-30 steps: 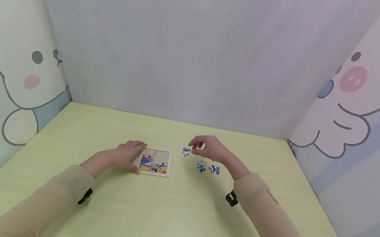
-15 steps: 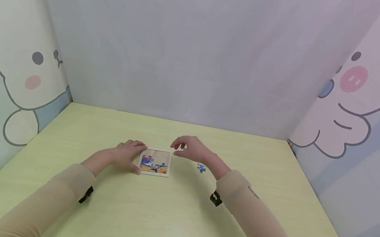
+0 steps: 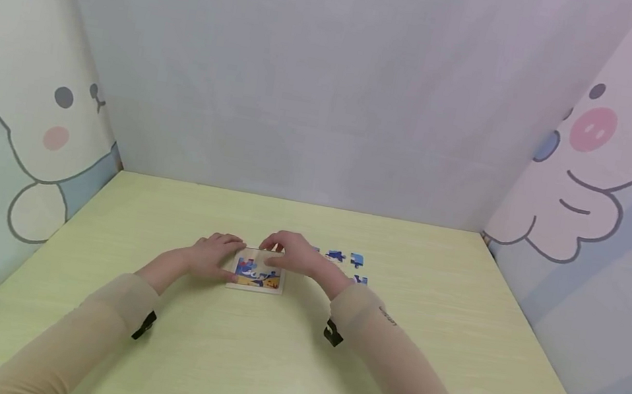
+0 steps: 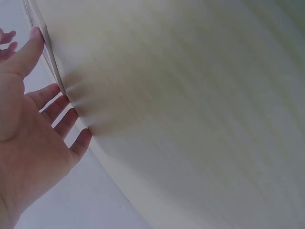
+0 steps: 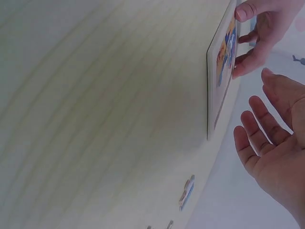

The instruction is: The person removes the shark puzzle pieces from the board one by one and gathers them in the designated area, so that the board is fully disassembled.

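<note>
Left hand (image 3: 215, 255) flat, fingers relaxed, steadying puzzle board (image 3: 257, 271) on counter (image 3: 281, 348); right hand (image 3: 289, 253) over board's top edge, grip unclear; loose pieces (image 3: 344, 258) alongside.

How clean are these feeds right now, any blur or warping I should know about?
Head view: sharp, evenly lit, soft shadows under the arms; puzzle board readable. Left wrist view: table smeared and curved by the lens, left hand sharp. Right wrist view: table soft, loose pieces blurry, board edge clear.
</note>
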Motion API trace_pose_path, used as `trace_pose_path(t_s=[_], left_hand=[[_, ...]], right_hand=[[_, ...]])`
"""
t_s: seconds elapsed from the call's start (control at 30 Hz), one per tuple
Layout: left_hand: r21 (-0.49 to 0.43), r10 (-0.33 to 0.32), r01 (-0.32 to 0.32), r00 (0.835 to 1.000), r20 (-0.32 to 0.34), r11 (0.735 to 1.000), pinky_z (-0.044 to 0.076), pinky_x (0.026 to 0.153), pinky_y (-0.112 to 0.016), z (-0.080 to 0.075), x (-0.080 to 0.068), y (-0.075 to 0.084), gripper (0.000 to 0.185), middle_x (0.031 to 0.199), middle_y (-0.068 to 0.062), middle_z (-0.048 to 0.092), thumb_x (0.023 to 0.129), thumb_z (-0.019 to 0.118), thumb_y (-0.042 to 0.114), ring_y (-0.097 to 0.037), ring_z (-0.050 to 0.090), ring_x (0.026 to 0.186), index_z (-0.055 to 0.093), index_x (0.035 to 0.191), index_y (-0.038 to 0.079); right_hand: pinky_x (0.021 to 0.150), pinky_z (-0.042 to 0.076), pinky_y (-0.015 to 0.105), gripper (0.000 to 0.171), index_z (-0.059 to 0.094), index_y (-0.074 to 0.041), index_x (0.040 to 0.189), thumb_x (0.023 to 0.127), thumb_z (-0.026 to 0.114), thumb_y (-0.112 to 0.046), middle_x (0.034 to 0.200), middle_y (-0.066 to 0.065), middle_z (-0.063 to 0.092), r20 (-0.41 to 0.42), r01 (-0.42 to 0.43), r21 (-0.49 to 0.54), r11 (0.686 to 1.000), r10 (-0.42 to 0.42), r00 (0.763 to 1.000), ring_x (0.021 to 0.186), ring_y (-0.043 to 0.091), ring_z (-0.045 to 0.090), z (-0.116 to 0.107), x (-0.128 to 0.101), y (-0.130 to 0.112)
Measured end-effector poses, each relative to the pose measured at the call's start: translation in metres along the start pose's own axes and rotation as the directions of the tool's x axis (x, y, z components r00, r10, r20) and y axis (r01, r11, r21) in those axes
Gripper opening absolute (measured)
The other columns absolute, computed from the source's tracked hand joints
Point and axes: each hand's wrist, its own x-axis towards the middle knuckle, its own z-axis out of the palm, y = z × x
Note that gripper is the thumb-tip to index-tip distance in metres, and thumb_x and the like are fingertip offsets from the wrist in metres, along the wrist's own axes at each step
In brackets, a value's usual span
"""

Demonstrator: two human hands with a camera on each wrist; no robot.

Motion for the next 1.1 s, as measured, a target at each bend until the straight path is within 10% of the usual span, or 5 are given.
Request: trace_pose_path(t_s=[1.1], left_hand=[[0.007, 0.012, -0.012, 1.000, -0.016, 1.000, 0.027, 0.100, -0.067, -0.001, -0.004, 0.002, 0.080, 0.147, -0.017, 0.035, 0.084, 0.064, 0.051, -0.042, 0.029, 0.134, 0.037, 0.144, 0.005]], right_hand=[[0.086, 0.041, 0.025, 0.035, 0.065, -0.024, 0.120, 0.086, 0.070, -0.031, 0.119, -0.001, 0.054, 0.080, 0.041, -0.156, 0.987, -0.029, 0.996, 0.105, 0.013, 0.045, 0.029, 0.018, 0.005]])
